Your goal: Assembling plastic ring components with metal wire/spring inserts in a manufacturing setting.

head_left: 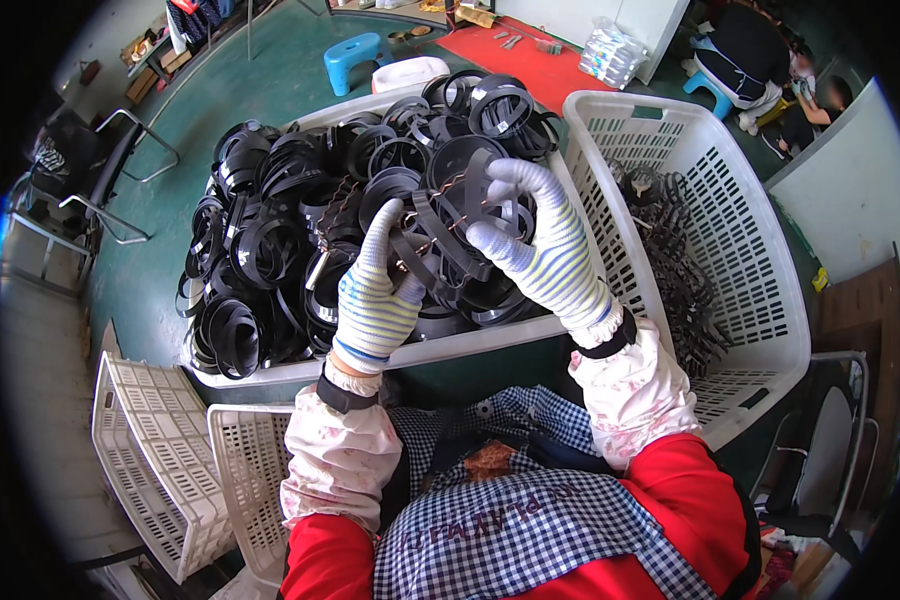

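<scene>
Both my hands wear white knit gloves with blue and yellowish stripes. Between them, above a heap of black rings (270, 250), is a black strip-like piece (435, 225) with copper-coloured twisted wire along it. My left hand (375, 310) pinches its near left end between thumb and fingers. At the far right end, my right hand (545, 250) has its thumb and fingers curled round the piece. The rings fill a large white tub (450, 347) in front of me. Where the held piece overlaps the rings, its exact outline is hard to make out.
On the right stands a white slotted crate (750, 240) holding dark bent pieces (670, 260). White crates (150, 450) stand at lower left. Farther off are a blue stool (355, 58), a metal-framed chair (90, 165), a red mat (515, 60) and people (745, 50) at upper right.
</scene>
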{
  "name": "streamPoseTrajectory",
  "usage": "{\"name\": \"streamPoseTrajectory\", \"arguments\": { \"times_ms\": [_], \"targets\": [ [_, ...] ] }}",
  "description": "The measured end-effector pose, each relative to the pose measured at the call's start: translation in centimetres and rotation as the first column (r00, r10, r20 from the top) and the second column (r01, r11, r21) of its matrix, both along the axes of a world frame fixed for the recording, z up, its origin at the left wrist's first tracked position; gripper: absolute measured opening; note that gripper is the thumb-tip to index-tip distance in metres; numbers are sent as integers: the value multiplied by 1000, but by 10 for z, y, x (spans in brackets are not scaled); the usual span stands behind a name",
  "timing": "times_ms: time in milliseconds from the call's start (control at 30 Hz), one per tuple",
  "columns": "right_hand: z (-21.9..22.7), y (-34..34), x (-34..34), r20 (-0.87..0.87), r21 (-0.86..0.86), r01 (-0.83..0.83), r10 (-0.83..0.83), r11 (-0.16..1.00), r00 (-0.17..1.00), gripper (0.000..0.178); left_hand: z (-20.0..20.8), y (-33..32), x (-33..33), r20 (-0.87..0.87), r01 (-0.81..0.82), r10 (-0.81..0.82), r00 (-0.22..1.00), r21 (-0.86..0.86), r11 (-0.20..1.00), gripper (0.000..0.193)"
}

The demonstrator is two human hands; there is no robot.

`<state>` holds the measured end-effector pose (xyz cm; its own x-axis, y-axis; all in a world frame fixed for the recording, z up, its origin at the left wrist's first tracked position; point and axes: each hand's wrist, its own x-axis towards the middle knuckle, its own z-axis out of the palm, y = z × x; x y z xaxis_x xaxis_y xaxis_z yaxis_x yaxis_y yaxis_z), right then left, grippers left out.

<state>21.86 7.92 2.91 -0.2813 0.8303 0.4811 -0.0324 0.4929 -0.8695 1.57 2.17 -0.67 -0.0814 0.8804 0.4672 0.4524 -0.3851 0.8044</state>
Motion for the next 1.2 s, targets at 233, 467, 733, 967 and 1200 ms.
{"name": "streamPoseTrajectory", "arguments": {
  "times_ms": [233,467,733,967,1200],
  "targets": [
    [-3,9,3,55,48,-70,68,996,996,68,11,-4,4,26,31,-30,999,-40,999,68],
    [-1,8,5,18,-68,-150,151,986,988,72,7,-5,3,116,71,-62,991,-77,994,67],
    [-6,11,7,-46,-190,-256,252,948,967,74,7,-3,3,113,79,-71,991,-69,995,68],
    [2,19,19,-153,-246,-118,81,962,985,50,13,-2,1,142,43,-34,989,-63,997,66],
    [-4,26,39,29,-403,-94,115,910,993,23,13,-2,-7,355,96,-60,933,-85,992,66]
  ]
}}
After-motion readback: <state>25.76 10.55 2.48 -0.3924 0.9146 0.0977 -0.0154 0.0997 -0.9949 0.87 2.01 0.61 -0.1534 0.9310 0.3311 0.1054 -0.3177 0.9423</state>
